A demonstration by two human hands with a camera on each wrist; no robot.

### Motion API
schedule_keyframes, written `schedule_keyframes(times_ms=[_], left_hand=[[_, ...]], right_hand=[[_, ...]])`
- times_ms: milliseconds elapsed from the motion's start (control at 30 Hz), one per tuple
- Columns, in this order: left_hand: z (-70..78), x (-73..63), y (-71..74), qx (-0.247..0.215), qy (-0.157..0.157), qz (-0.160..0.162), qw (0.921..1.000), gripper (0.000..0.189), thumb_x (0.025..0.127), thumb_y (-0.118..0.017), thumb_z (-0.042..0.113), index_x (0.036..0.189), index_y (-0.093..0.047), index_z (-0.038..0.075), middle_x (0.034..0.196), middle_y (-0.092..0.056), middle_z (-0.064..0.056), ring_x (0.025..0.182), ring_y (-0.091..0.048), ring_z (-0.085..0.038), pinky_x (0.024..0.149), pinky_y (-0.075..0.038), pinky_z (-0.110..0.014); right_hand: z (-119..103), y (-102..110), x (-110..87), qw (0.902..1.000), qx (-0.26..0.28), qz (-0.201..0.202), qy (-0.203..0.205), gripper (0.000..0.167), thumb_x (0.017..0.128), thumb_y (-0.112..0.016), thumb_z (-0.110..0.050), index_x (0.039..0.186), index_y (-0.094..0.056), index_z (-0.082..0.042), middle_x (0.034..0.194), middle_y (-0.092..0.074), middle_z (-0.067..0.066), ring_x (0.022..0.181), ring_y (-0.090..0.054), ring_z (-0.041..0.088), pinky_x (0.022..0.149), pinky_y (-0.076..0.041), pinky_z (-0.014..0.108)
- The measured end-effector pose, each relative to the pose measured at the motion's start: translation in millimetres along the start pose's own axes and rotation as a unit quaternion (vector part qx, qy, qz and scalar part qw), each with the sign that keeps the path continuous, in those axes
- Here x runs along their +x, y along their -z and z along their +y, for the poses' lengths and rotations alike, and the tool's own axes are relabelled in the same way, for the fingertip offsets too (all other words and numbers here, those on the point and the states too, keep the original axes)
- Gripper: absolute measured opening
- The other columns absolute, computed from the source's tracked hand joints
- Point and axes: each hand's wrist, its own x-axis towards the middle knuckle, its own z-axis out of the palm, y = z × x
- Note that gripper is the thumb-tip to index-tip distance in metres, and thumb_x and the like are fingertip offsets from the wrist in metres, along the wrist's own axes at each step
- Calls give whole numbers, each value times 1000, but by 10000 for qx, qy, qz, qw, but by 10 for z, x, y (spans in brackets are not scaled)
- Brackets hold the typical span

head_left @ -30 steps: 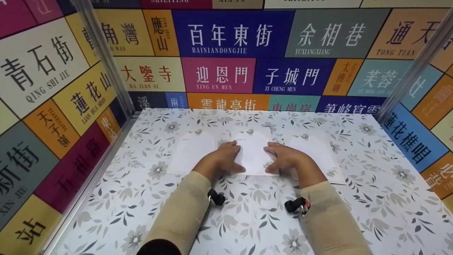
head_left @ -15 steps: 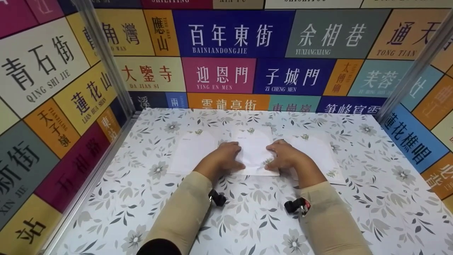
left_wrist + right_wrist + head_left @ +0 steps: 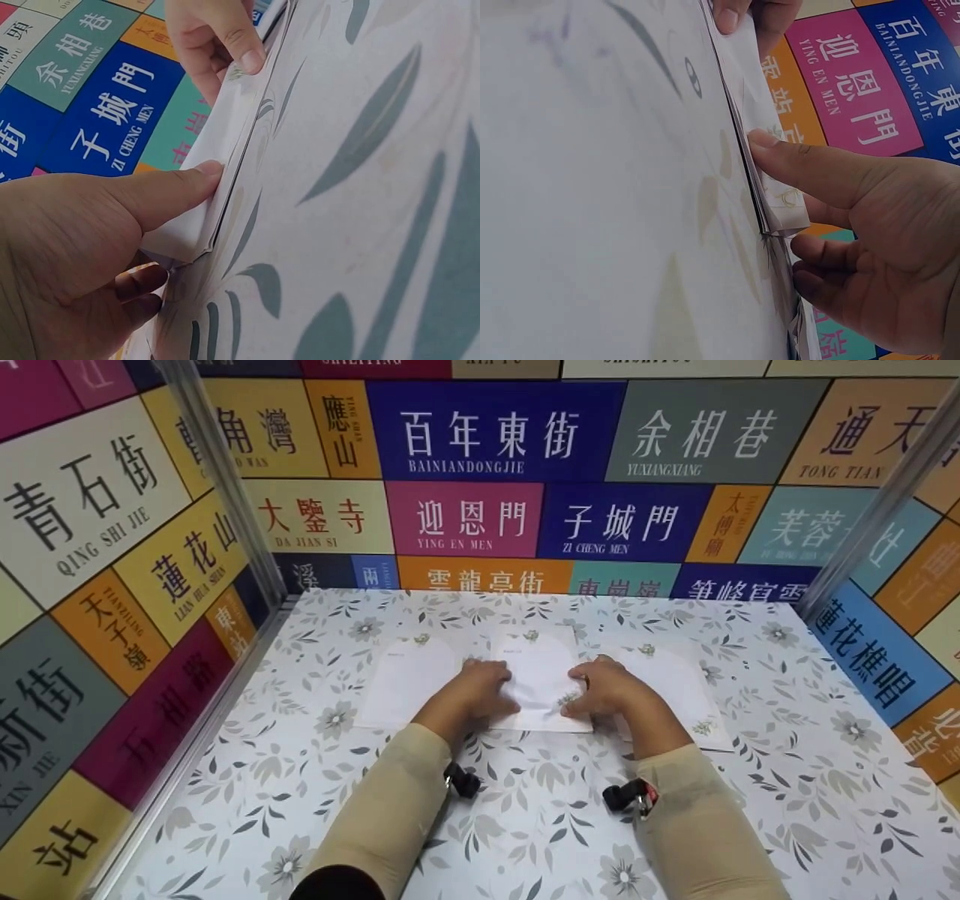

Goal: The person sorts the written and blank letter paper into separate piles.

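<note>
Three pieces of white letter paper with small green leaf prints lie in a row. On the middle stack of letter paper (image 3: 536, 679) both hands are at work, one at each side. My left hand (image 3: 480, 690) pinches its left edge, thumb on top near the front corner in the left wrist view, fingers at the side. Opposite it, my right hand (image 3: 604, 688) pinches the right edge, thumb pressed on the leaf print. Thin layers show along the front edge of the paper (image 3: 742, 71) in the right wrist view. The upper sheet bulges slightly between the hands.
The left letter paper (image 3: 412, 686) and the right letter paper (image 3: 671, 682) lie flat, partly covered by the hands. Beneath is a table with a floral cloth (image 3: 525, 817). Colourful sign-printed panels (image 3: 495, 435) rise at the back and both sides.
The hands stay at the two edges of the middle stack. The right fingers have drawn in a little, and a soft bend has appeared in the lower part of the upper sheet.
</note>
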Motion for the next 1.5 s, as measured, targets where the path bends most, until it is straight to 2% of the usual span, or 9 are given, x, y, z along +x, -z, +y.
schedule_keyframes(times_ms=[100,300,433,567,833,1000,1100,1333,1500], left_hand=[[-3,16,-8,-100,54,24,9999,64,93,-82,35,149,-63,11,169,-47,-5,164,-30,-39,138,-21,-48],[-4,35,-17,-385,72,97,9992,62,91,-84,31,146,-65,10,166,-52,-8,161,-36,-36,138,-22,-46],[11,44,-20,-765,372,206,9962,69,87,-88,32,150,-63,14,163,-55,-7,161,-38,-32,137,-24,-45],[44,53,-22,-1158,713,471,9896,72,86,-90,31,151,-62,16,159,-59,-6,156,-45,-30,134,-32,-44],[91,70,1,-2099,1397,1014,9624,58,97,-70,9,154,-58,12,155,-62,-12,149,-56,-30,128,-43,-44],[83,43,21,-3032,1563,1211,9322,57,96,-60,-6,152,-59,5,155,-61,-15,153,-50,-31,129,-41,-43],[81,32,23,-3289,1603,1228,9225,57,95,-58,-10,151,-59,3,156,-61,-16,154,-50,-31,129,-41,-42],[74,49,23,-2598,1648,1263,9431,55,96,-59,-5,150,-61,6,152,-65,-12,151,-54,-29,128,-42,-42],[14,58,36,-2743,1591,1436,9375,55,95,-60,-5,149,-62,5,147,-68,-14,145,-59,-29,126,-45,-41]], right_hand=[[-3,7,-9,10000,-42,8,48,85,84,-89,-48,154,-58,-13,166,-37,30,156,-34,49,130,-30,63],[-3,27,-37,9996,-19,81,258,82,85,-89,-47,151,-61,-7,143,-64,22,131,-59,38,118,-48,57],[8,71,-49,9995,25,88,292,88,84,-89,-50,152,-58,-4,131,-69,20,115,-63,32,109,-53,54],[-18,119,-36,9998,126,136,12,98,87,-82,-60,158,-49,-2,136,-68,22,120,-64,34,111,-52,56],[-73,157,-28,9864,1262,564,-891,68,101,-69,-33,156,-50,2,149,-61,26,129,-64,36,119,-49,53],[-56,145,-17,9809,1554,664,-961,54,98,-68,-18,146,-61,5,134,-71,25,103,-71,24,96,-58,37],[-52,139,-12,9789,1677,710,-928,48,97,-69,-13,141,-65,5,123,-74,22,88,-72,17,80,-57,26],[-84,141,-13,9717,2001,708,-1036,46,100,-67,-11,144,-63,2,122,-73,19,80,-72,12,74,-58,25],[-120,124,-9,9629,2341,829,-1058,48,101,-66,-11,147,-61,-1,128,-69,19,88,-72,15,81,-61,28]])
